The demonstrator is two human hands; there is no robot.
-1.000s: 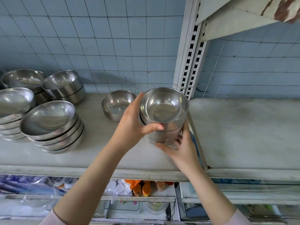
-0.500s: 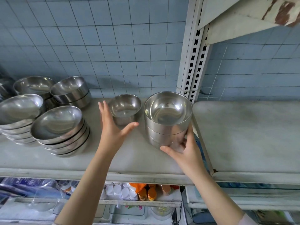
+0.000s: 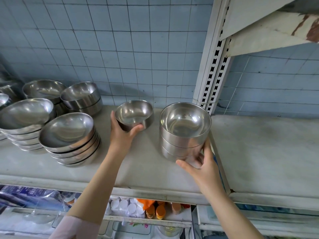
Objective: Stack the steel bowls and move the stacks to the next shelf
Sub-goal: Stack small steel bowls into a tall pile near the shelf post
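Since half a second ago, the left hand [image 3: 123, 135] has reached the single bowl [image 3: 134, 115] and is now gripping its near side, thumb and fingers clamped on the wall; the right hand [image 3: 200, 163] is still cupping the base of the stack [image 3: 185, 131], which is sitting on the left shelf [image 3: 146, 169] just beside the upright [image 3: 211, 66]; the next shelf [image 3: 265, 152] is lying to the right.
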